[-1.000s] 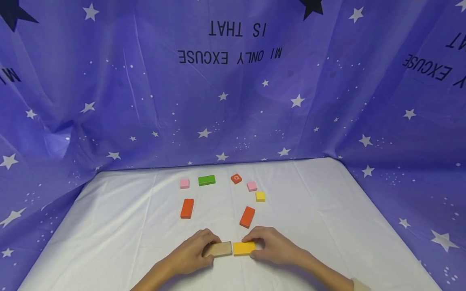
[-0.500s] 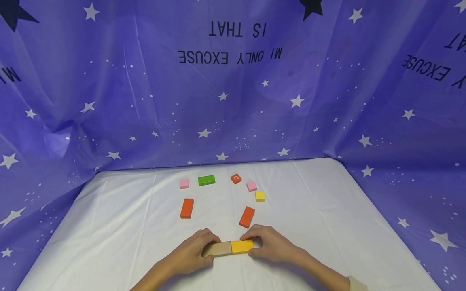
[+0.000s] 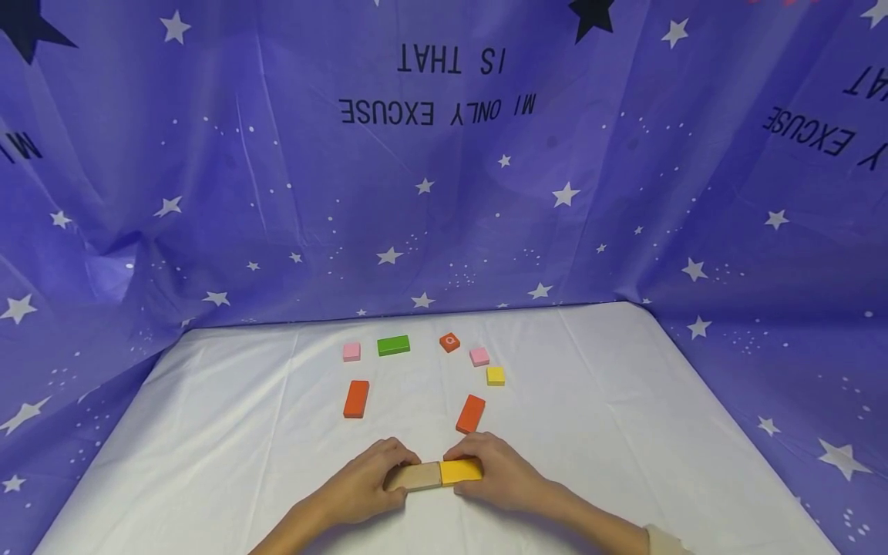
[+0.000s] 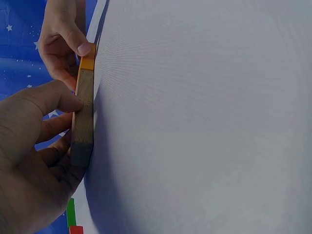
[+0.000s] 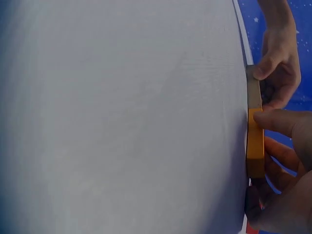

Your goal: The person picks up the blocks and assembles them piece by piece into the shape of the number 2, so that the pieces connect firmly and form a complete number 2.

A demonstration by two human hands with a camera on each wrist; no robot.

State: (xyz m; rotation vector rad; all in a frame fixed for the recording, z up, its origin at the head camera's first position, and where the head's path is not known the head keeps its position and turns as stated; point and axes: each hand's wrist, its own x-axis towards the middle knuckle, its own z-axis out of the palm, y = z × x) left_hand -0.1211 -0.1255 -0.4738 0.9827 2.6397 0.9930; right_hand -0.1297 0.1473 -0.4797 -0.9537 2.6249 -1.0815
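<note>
Near the front of the white table lie two blocks end to end, a tan wooden block [image 3: 422, 476] and a yellow-orange block [image 3: 458, 471]. My left hand [image 3: 368, 479] grips the tan block by its long sides, thumb on the near side and fingers on the far side. On the yellow-orange block, my right hand [image 3: 501, 472] has the same kind of pinch. The left wrist view shows the tan block [image 4: 84, 112] meeting the yellow-orange block [image 4: 87, 57] at their ends. In the right wrist view my thumb presses the near face of the yellow-orange block [image 5: 256, 141].
Beyond my hands lie two long red blocks [image 3: 357, 399] [image 3: 471, 414], the right one close to my right fingers. Farther back are a green block [image 3: 393, 345], two pink blocks [image 3: 351, 352] [image 3: 479, 356], a small orange-red block [image 3: 449, 342] and a yellow block [image 3: 496, 376]. A purple starry curtain [image 3: 430, 231] surrounds the table [image 3: 624, 432].
The yellow-orange block has moved left, closing the small gap to the tan block. My right hand has then slid left along it, toward the joint. My left hand stays put.
</note>
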